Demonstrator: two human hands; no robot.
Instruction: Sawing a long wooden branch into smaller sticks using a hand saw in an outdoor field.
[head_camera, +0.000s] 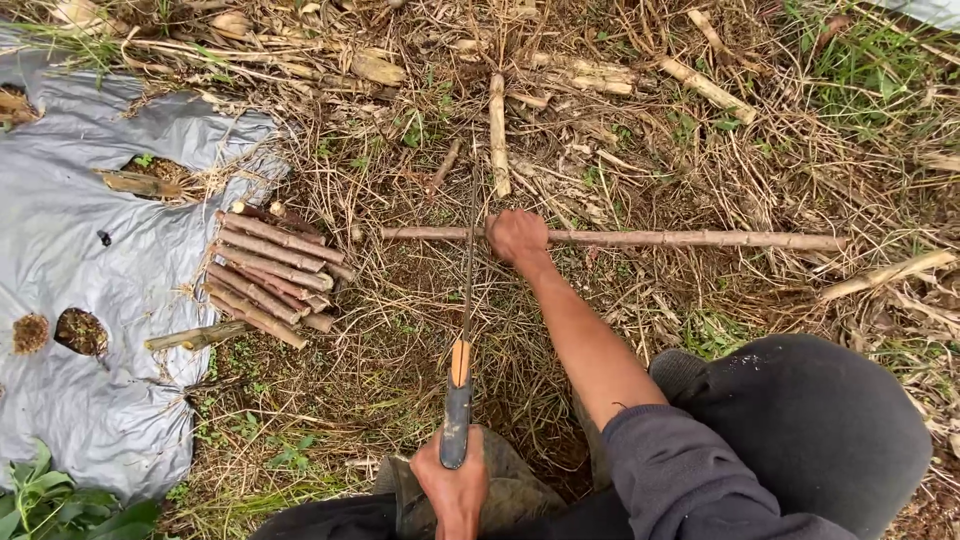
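Observation:
My right hand grips a long thin stick that lies crosswise on the straw-covered ground. My left hand is closed on the black and orange handle of a hand saw. The saw's narrow blade runs away from me and crosses the stick just left of my right hand. To the left lies a pile of short cut stick pieces, stacked side by side at the edge of a grey plastic sheet.
Dry stalks and more loose sticks litter the ground beyond the saw. The plastic sheet has holes showing soil. My knee in dark trousers is at lower right. Green leaves grow at lower left.

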